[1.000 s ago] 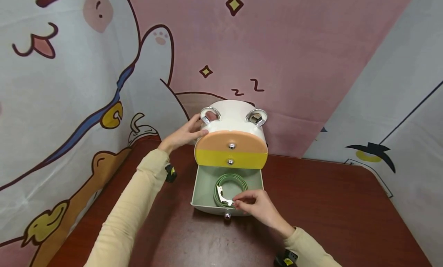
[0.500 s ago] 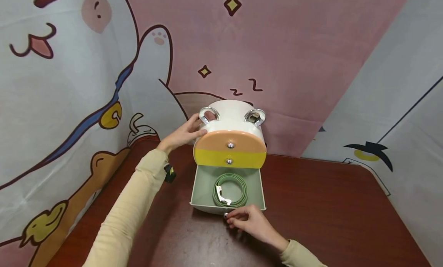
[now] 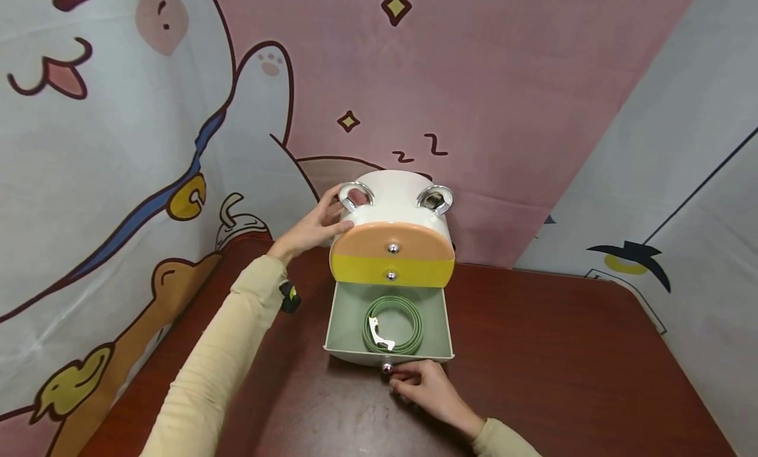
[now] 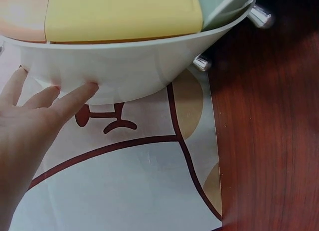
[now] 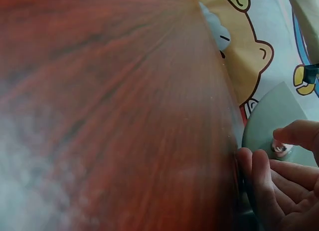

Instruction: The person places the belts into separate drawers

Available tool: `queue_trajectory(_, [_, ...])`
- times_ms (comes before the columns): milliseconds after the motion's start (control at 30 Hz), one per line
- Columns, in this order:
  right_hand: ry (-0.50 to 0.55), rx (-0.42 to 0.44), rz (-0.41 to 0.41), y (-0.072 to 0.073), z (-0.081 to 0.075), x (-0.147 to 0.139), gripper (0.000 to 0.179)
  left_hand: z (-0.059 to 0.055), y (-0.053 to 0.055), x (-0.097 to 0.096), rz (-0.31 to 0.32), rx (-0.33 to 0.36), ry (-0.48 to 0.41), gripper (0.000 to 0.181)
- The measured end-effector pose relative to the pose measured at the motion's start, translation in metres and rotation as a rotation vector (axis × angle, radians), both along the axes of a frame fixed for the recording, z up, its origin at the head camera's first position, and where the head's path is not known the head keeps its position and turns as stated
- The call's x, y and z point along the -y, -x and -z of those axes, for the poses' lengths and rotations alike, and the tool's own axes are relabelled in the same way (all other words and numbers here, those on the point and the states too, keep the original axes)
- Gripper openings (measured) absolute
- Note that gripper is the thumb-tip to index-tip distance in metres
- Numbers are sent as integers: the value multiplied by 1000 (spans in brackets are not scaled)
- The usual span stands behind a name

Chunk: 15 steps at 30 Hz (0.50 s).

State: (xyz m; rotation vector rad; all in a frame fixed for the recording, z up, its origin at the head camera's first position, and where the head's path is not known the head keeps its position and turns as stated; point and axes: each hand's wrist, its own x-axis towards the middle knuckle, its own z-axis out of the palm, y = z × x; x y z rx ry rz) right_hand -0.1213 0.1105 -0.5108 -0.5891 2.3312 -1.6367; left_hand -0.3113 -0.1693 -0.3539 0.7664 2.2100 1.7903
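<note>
A white drawer cabinet (image 3: 393, 194) with two silver ring-shaped ears stands against the backdrop. Its lowest drawer, pale green (image 3: 340, 325), is pulled out. Inside lies a coiled green belt (image 3: 416, 319) with a silver buckle (image 3: 379, 338). My left hand (image 3: 316, 228) rests on the cabinet's left side; in the left wrist view its spread fingertips touch the white wall (image 4: 124, 66). At the drawer front, my right hand (image 3: 432, 391) has thumb and forefinger at the silver knob (image 3: 387, 368), which shows between them in the right wrist view (image 5: 281, 147).
An orange drawer front (image 3: 361, 240) and a yellow one (image 3: 355, 269), both closed, sit above the pale green drawer. The reddish-brown table (image 3: 562, 352) extends on both sides. A cartoon-printed cloth (image 3: 503, 102) hangs behind and at the sides.
My right hand has left the belt buckle and come down toward the front to the drawer knob. The belt stays coiled in the drawer. My left hand keeps its place on the cabinet.
</note>
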Motion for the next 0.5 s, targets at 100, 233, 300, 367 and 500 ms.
queue_trajectory(100, [-10,-2,26,1,4,3,19,0,-1,0,23,-34,-30,80])
queue_trajectory(233, [-1,-1,60,1,9,7,17,-1,-1,0,32,-90,-26,84])
queue_trajectory(300, [0,-4,79,1,9,9,17,-2,-1,0,36,-107,-20,84])
queue_trajectory(367, [-3,-7,100,2,7,10,17,-2,-1,0,44,-112,-20,84])
queue_trajectory(500, [-3,-11,128,5,-2,12,19,-6,-4,-1,54,-93,-27,83])
